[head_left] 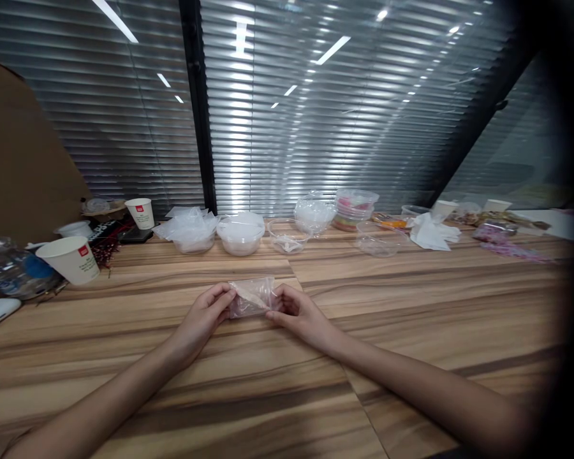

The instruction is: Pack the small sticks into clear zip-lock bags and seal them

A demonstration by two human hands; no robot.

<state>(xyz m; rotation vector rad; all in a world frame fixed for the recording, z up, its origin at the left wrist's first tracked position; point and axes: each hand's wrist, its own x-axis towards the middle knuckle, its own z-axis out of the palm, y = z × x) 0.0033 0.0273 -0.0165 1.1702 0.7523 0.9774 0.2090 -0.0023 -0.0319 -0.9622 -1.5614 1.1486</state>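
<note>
A small clear plastic bag is stretched between my two hands, just above the wooden table. Something pale, like powder or fine grains, lies slantwise inside it; I cannot make out what it is. My left hand pinches the bag's left edge between thumb and fingers. At the other end, my right hand grips the right edge, thumb in front and fingers curled behind. Both forearms reach in from the lower corners.
Along the back stand a bowl with plastic bags, a lidded bowl, a clear container and stacked tubs. White tissue lies at right. Paper cups and a plastic bottle are at left, before window blinds.
</note>
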